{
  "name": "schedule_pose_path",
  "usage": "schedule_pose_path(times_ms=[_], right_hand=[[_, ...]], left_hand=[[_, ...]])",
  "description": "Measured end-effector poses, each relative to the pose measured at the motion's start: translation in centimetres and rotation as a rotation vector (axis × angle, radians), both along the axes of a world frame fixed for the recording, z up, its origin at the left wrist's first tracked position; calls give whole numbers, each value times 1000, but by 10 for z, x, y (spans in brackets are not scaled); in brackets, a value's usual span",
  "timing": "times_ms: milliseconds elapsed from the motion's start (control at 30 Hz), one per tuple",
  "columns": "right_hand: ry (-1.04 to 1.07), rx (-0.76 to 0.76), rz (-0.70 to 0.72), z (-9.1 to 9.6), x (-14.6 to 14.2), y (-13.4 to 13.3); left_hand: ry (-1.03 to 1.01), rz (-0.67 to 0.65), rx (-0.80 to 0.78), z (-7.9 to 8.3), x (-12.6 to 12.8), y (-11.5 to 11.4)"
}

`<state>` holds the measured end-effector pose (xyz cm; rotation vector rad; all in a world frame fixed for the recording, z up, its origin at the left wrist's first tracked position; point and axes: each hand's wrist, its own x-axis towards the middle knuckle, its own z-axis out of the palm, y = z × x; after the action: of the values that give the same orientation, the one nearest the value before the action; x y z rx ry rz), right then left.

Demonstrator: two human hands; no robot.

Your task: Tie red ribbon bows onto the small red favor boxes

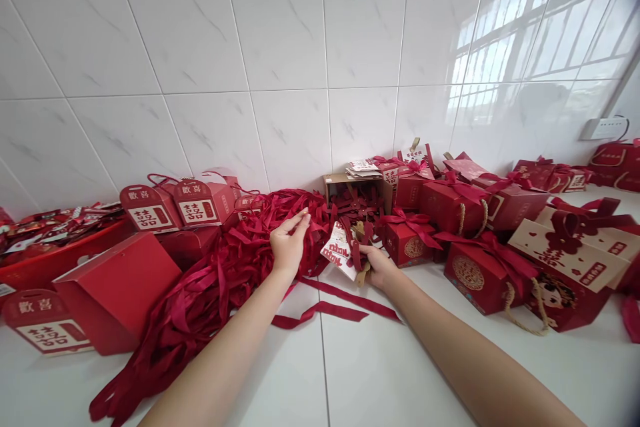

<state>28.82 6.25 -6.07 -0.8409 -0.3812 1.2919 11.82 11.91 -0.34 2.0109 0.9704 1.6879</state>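
Observation:
My left hand (289,243) is closed in a pinch over a large heap of dark red satin ribbons (250,250). What its fingertips hold, if anything, cannot be made out against the heap. With my right hand (379,267) I grip a white and red printed gift tag (339,252), along with dark red and gold pieces at its edge. Just behind that hand stands an open cardboard box (333,180) with dark red cut-out pieces (357,201) in it. Two loose ribbon ends (325,310) trail across the white surface between my arms.
Red gift boxes with bows, such as a medallion-printed one (467,275), crowd the right. Unribboned boxes (150,208) and a large red one (120,287) stand left, near a red basin (55,263) of small packets. A tiled wall (285,127) closes the back.

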Motion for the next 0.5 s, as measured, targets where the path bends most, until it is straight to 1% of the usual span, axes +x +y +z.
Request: schedule_pose_path(times_ms=[100, 167, 233, 333, 400, 500], right_hand=[[-59, -28, 112, 1, -2, -2], [-92, -8, 139, 3, -3, -5], [-111, 26, 147, 4, -4, -8], [-120, 65, 148, 5, -4, -9], [-121, 75, 146, 5, -4, -9], [-133, 86, 147, 5, -3, -8]], left_hand=[[87, -117, 60, 3, 10, -22], [190, -189, 86, -2, 17, -35], [345, -236, 99, -11, 21, -42], [565, -240, 88, -24, 24, -43], [621, -218, 63, -29, 23, -40], [643, -199, 21, -33, 23, -35]])
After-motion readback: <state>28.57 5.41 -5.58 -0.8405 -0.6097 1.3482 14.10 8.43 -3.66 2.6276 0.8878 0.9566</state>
